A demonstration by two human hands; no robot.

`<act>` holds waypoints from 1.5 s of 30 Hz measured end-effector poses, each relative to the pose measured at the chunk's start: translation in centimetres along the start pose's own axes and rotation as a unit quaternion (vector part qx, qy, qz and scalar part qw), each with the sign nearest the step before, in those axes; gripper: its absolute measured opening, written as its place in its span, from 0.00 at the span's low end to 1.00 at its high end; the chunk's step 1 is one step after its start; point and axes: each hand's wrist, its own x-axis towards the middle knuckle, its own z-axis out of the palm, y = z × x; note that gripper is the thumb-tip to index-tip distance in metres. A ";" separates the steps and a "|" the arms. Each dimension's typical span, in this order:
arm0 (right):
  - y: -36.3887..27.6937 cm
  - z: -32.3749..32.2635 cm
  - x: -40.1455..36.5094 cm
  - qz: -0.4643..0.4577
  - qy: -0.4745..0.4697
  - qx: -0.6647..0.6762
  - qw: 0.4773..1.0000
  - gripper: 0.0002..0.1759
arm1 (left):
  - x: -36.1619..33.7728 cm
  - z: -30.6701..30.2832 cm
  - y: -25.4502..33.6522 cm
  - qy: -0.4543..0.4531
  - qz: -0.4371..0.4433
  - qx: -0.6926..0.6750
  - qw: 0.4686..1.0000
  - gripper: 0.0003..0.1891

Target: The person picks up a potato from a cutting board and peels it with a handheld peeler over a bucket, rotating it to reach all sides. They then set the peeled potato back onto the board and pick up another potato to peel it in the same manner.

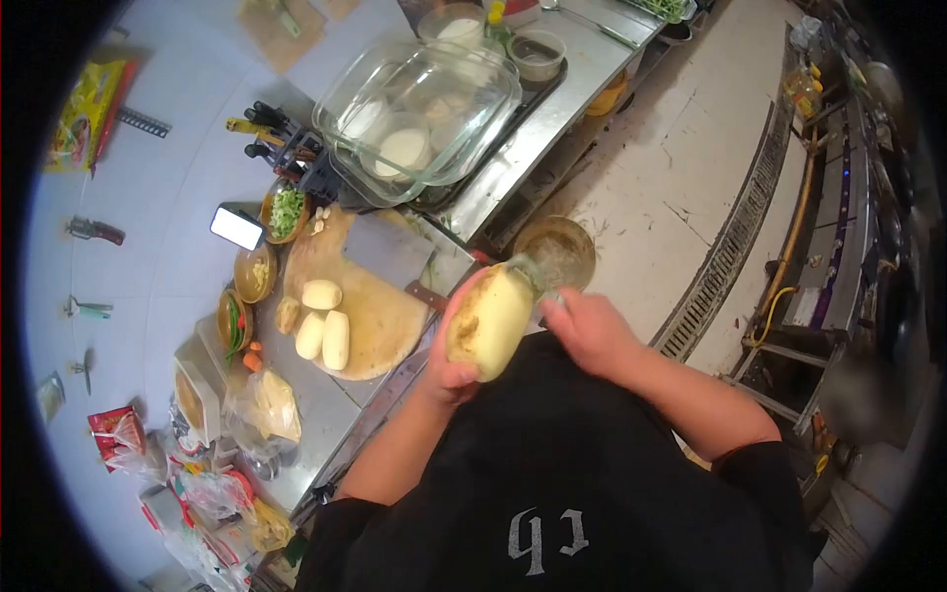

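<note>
A large potato [498, 321], mostly pale and peeled with brown skin left along one side, rests in my left hand [456, 370], whose fingers and thumb wrap round it. My right hand [592, 335] is closed on a peeler [538, 275], whose head is blurred at the potato's upper end. Several peeled potatoes [335, 340] lie on the round wooden cutting board [380, 340], beside a small brown lump [287, 316]. A cleaver [395, 247] lies across the board with its handle toward me. Below the potato's far end, a round bin [582, 242] stands on the floor.
Glass dishes [335, 128] and a knife holder [314, 170] stand at the back of the steel counter [330, 414]. Along the wall are a lit phone [238, 227], a bowl of chopped greens [286, 212] and plastic bags [212, 493]. A floor drain grate [725, 232] runs at the right.
</note>
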 end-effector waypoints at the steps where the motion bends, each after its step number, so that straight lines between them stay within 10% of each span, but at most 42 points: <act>1: 1.2 0.0 0.6 0.043 -0.002 -0.013 0.999 0.24 | -0.1 -0.6 -0.1 -0.029 -0.010 -0.040 0.999 0.64; 13: 3.6 -0.8 1.5 0.082 -0.062 -0.042 0.994 0.27 | 0.0 -1.6 1.2 -0.063 -0.040 0.033 0.997 0.65; 17: 3.1 -0.6 1.2 0.186 -0.058 0.202 0.960 0.25 | 0.4 -1.2 2.4 -0.080 -0.068 0.111 0.988 0.65; 19: 0.4 -1.1 1.5 0.203 -0.113 0.446 0.864 0.21 | 1.3 -0.8 2.5 -0.078 -0.063 0.199 0.975 0.64; 23: 0.5 -0.2 2.1 0.221 -0.134 0.538 0.802 0.19 | 1.6 -1.3 0.6 -0.026 0.039 0.340 0.939 0.62; 28: 0.8 0.2 1.9 0.224 -0.110 0.591 0.767 0.19 | 1.2 0.4 -0.5 0.044 0.021 0.078 0.996 0.55; 31: 0.8 0.0 2.0 0.225 -0.140 0.471 0.841 0.19 | 1.2 -0.4 -0.7 0.038 -0.002 0.007 0.999 0.50; 33: 0.8 1.1 0.9 -0.006 0.091 0.119 0.989 0.20 | 1.0 -0.6 -0.8 0.050 0.002 0.004 0.999 0.48; 38: -3.3 -0.7 -1.7 -0.062 0.001 -0.161 0.985 0.17 | 0.6 -1.0 -1.1 0.112 -0.035 0.066 0.991 0.42; 45: 4.4 -1.2 0.8 0.056 -0.008 -0.121 0.991 0.22 | 0.0 -0.9 -0.2 0.031 -0.028 0.075 0.996 0.46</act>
